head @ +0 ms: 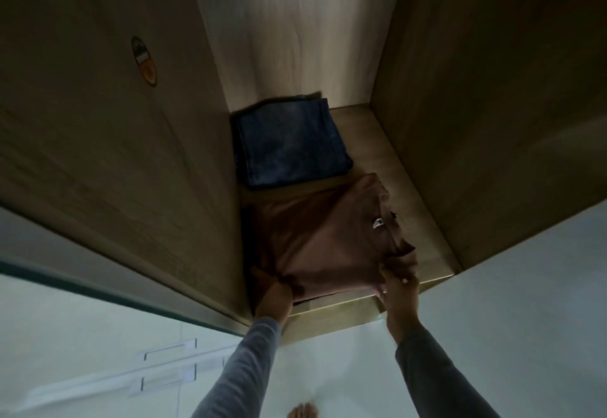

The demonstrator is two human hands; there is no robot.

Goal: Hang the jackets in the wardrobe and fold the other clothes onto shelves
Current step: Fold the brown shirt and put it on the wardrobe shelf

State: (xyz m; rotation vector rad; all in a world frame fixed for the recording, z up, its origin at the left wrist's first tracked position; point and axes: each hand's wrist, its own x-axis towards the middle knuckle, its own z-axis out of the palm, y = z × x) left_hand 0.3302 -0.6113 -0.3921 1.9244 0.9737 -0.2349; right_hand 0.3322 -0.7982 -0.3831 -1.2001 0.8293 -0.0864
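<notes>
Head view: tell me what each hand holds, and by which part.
Both hold the folded brown shirt lying on the shelf: the left hand grips its near left corner, and the right hand grips its near right corner.

This is a home, most likely a bedroom. A wooden wardrobe (98, 161) stands open, and its shelf (391, 154) carries folded jeans (289, 141) and a folded brown top (328, 240). Beside it are white cupboard fronts (82, 329) with bar handles (170, 348). A bare foot (302, 411) shows below.
</notes>
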